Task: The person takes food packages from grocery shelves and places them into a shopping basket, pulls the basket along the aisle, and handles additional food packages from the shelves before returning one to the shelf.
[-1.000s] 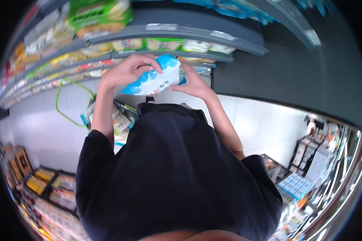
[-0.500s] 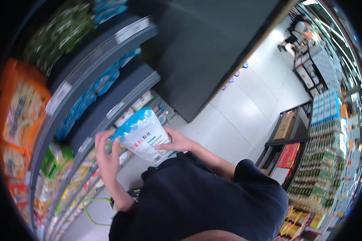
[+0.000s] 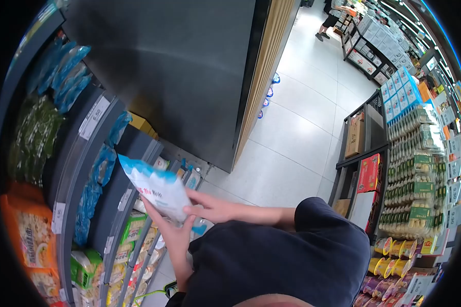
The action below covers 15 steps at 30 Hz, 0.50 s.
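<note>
A blue-and-white plastic packet of glass noodles, printed with red and dark characters, is held tilted in front of my chest by both hands. My right hand grips its right edge, thumb across the front and fingers partly hidden behind. Along the lower left side, my left hand is closed around the packet, its thumb near my right thumb. Just beyond the packet's upper left corner runs a dark shelf edge.
Dark shelves at left hold blue packets, orange noodle bags and green packets. A large dark panel stands ahead. Across the tiled aisle is a rack of packaged goods. Another person stands far off.
My left hand has moved from the packet's upper left corner to its lower left side. The packet has tilted and shifted left. The view has swung, with the shelves now farther left.
</note>
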Tool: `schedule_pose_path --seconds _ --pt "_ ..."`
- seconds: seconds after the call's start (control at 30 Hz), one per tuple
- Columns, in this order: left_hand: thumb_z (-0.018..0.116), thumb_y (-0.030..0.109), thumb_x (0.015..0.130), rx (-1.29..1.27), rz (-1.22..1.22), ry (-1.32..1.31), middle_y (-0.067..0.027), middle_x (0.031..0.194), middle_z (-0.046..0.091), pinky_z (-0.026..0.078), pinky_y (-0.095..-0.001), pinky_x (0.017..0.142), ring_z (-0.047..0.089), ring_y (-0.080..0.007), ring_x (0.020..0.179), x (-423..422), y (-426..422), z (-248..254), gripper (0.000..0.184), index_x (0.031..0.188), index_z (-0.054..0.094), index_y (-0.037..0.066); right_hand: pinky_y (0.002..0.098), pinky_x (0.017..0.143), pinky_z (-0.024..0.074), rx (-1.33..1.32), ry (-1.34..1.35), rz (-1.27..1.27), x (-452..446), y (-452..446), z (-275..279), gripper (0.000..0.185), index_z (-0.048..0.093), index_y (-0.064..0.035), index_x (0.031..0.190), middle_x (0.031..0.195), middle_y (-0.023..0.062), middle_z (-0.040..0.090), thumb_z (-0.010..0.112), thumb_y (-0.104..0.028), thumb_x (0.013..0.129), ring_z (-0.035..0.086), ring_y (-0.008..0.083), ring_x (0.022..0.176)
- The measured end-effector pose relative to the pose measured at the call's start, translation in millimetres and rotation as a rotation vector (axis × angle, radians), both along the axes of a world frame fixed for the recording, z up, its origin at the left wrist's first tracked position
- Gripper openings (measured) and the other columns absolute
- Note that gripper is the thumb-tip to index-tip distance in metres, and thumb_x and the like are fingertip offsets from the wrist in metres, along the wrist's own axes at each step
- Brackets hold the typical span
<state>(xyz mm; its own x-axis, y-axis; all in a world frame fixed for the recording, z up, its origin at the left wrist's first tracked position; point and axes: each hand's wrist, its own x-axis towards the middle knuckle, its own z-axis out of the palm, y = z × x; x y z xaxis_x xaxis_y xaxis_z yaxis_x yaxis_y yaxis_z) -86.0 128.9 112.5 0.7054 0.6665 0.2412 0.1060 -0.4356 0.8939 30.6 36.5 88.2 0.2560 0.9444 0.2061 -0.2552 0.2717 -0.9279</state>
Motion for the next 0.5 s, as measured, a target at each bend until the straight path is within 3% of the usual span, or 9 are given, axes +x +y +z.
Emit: schedule_pose_path --seconds 0.03,0.1,0.17,0.23,0.27,0.33,0.4,0.43,0.5 --pt "0.072 0.01 0.065 0.002 -0.007 -0.003 -0.018 0.138 0.021 0.024 -0.039 0.102 0.024 -0.0277 0.128 1 9 -4 0.098 0.138 0.008 0.003 0.0338 0.102 0.0243 0.002 -0.003 -0.007 4 5 -1 0.057 0.018 -0.0017 0.137 0.136 0.0144 0.03 0.045 -0.023 0.092 0.028 0.0211 0.126" --pt "0.073 0.013 0.066 -0.311 -0.168 -0.088 -0.0161 0.134 0.029 0.027 -0.0383 0.101 0.03 -0.0263 0.125 -4 29 -18 0.09 0.135 0.017 0.0 0.0357 0.103 0.0232 0.121 -0.32 -0.053 8 19 -5 0.052 0.023 -0.0042 0.137 0.139 0.0139 0.024 0.043 -0.022 0.092 0.023 0.0244 0.129" --pt "0.074 0.02 0.066 -0.358 -0.133 -0.091 -0.014 0.13 0.036 0.03 -0.0369 0.099 0.037 -0.0248 0.12 -2 43 -20 0.083 0.13 0.026 -0.002 0.0373 0.102 0.0239 0.099 -0.332 -0.05 10 31 -2 0.048 0.03 -0.0065 0.135 0.139 0.0138 0.023 0.045 -0.02 0.091 0.022 0.0271 0.129" --pt "0.071 0.023 0.069 -0.478 -0.13 0.177 -0.0138 0.128 0.038 0.031 -0.0357 0.098 0.039 -0.0235 0.118 -13 63 -26 0.078 0.13 0.029 -0.003 0.0378 0.101 0.0264 0.037 -0.599 -0.177 17 45 3 0.049 0.035 -0.0072 0.131 0.134 0.0127 0.028 0.052 -0.015 0.086 0.028 0.0276 0.125" --pt "0.071 0.023 0.069 -0.479 -0.06 0.172 -0.0138 0.128 0.038 0.031 -0.0357 0.098 0.039 -0.0235 0.118 -17 74 -30 0.078 0.13 0.029 -0.003 0.0373 0.098 0.0301 0.049 -0.592 -0.254 19 55 3 0.054 0.035 -0.0062 0.13 0.133 0.0123 0.031 0.058 -0.011 0.081 0.033 0.0263 0.121" --pt "0.067 0.009 0.073 -0.368 -0.183 -0.228 -0.0131 0.117 0.049 0.039 -0.0314 0.089 0.048 -0.019 0.106 -14 93 -34 0.059 0.122 0.039 -0.004 0.0367 0.096 0.0338 0.074 -0.585 -0.28 24 74 5 0.06 0.036 -0.0051 0.129 0.131 0.0118 0.033 0.064 -0.007 0.076 0.037 0.025 0.116" --pt "0.065 0.009 0.074 -0.475 -0.155 -0.306 -0.013 0.118 0.049 0.039 -0.0312 0.089 0.048 -0.0181 0.106 -8 109 -25 0.056 0.121 0.039 -0.005 0.0336 0.091 0.039 -0.062 -0.512 -0.431 32 90 10 0.069 0.035 -0.0048 0.129 0.123 0.0094 0.038 0.07 -0.002 0.069 0.044 0.021 0.107" --pt "0.063 0.009 0.075 -0.595 -0.183 -0.377 -0.013 0.119 0.048 0.039 -0.0311 0.088 0.048 -0.0172 0.106 -7 117 -21 0.053 0.12 0.04 -0.005 0.0336 0.091 0.039 -0.055 -0.515 -0.405 38 97 10 0.069 0.035 -0.0048 0.129 0.123 0.0094 0.038 0.07 -0.002 0.069 0.044 0.021 0.107" --pt "0.062 0.014 0.077 -0.52 -0.189 -0.315 -0.013 0.119 0.048 0.038 -0.0312 0.089 0.048 -0.0173 0.107 -9 136 -14 0.055 0.122 0.038 -0.006 0.0332 0.089 0.0407 -0.116 -0.311 -0.3 52 112 12 0.072 0.035 -0.0048 0.127 0.119 0.0105 0.041 0.073 -0.006 0.067 0.046 0.0187 0.104"
